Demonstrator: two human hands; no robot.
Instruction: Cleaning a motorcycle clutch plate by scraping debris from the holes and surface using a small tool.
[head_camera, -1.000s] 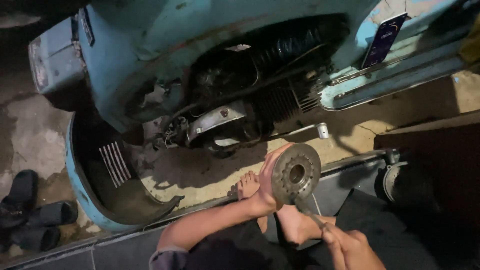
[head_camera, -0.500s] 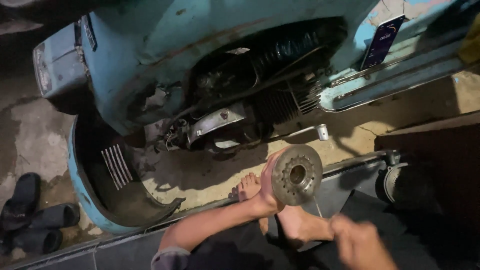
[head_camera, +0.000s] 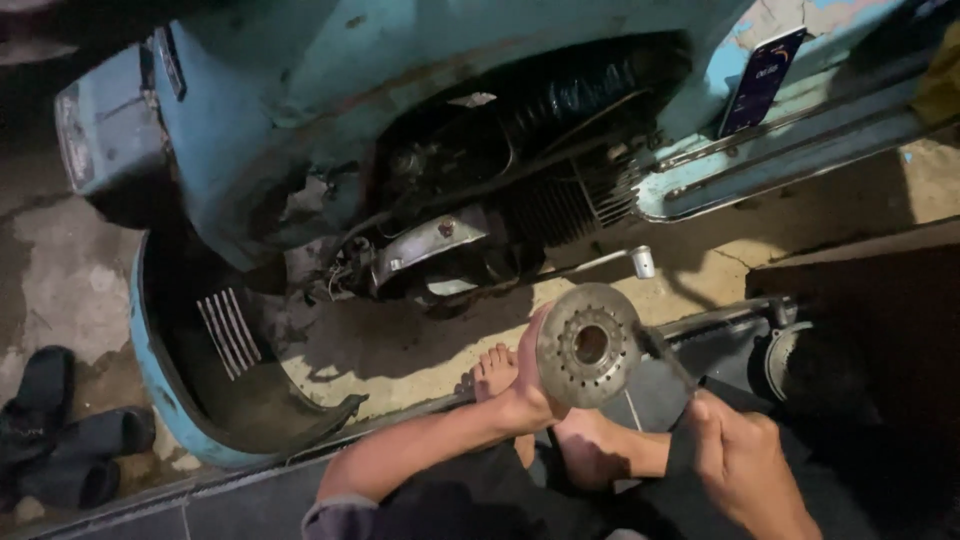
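Upper frame: we note a pale blue scooter lying on its side, engine exposed, chrome kick lever jutting lower right. A detached blue side panel lies at lower left. Dark sandals sit at the far left edge. Phone at upper right.

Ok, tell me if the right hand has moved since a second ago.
Yes. The right hand has moved slightly up and closer to the metal disc, which stayed below the kick lever.
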